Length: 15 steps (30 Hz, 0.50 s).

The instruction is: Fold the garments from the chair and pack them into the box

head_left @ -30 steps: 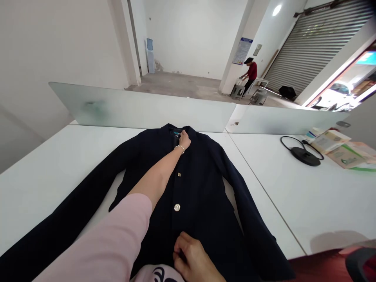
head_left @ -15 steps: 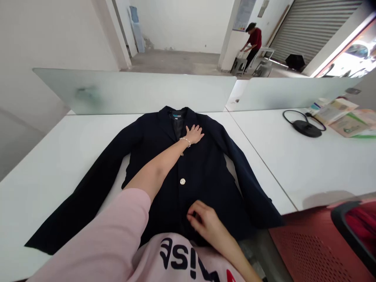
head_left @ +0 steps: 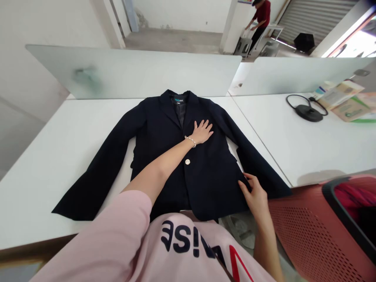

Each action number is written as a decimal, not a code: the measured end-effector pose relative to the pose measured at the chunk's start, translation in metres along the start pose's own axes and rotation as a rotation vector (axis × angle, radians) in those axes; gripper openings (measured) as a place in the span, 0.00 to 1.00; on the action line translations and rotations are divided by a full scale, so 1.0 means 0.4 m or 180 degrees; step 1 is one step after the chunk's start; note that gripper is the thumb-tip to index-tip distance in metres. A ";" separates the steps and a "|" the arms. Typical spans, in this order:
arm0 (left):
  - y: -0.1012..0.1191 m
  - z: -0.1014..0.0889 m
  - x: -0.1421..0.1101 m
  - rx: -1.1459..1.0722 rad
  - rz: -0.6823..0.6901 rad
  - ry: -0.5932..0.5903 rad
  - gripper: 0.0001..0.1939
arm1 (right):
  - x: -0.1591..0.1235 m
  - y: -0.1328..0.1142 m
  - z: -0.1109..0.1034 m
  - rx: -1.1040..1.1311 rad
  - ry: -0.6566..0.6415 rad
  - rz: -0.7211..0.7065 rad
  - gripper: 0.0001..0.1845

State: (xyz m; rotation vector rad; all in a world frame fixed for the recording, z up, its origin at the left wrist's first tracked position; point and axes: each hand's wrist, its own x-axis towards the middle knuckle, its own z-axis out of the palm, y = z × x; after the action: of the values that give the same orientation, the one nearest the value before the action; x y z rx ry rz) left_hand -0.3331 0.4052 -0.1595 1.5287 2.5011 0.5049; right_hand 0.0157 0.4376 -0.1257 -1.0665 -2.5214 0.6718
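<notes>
On the white tabletop (head_left: 44, 176), navy blazer (head_left: 164, 133) lies flat, front up, collar far, sleeves spread left and right; left hand (head_left: 202, 132) rests open, palm down on the chest, just above 1 gold button (head_left: 187, 161); right hand (head_left: 255, 196) sits at the blazer's near right front edge, fingers (head_left: 244, 183) curled against the cloth, can't tell if gripping; black cable with round base (head_left: 307, 112) and printed booklets (head_left: 342, 96) lie on the tabletop to the far right; red mesh chair (head_left: 317, 231) near right; frosted glass divider (head_left: 132, 70) along the far edge; 1 person in a red shirt (head_left: 262, 11) stands well beyond it, bent over a low stool.
</notes>
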 end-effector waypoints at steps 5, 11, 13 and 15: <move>-0.004 -0.003 0.001 0.0050 -0.0031 -0.0014 0.29 | -0.010 0.001 -0.025 0.0003 0.0198 0.0027 0.31; -0.040 -0.060 -0.005 -0.0120 0.0232 -0.0337 0.29 | -0.049 -0.009 -0.019 -0.0827 0.0312 -0.0268 0.27; -0.077 -0.098 -0.008 -0.0205 0.0263 -0.0217 0.27 | -0.054 -0.044 -0.029 -0.0756 0.0740 -0.0521 0.25; -0.125 -0.138 -0.016 -0.0142 0.0064 0.0134 0.24 | -0.055 -0.103 -0.027 -0.0378 0.0725 -0.0859 0.21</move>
State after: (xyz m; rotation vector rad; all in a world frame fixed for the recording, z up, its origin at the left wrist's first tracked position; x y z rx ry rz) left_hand -0.3890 0.3678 -0.1271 1.5440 2.4901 0.5981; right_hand 0.0116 0.3995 -0.0970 -0.7683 -2.4646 0.3110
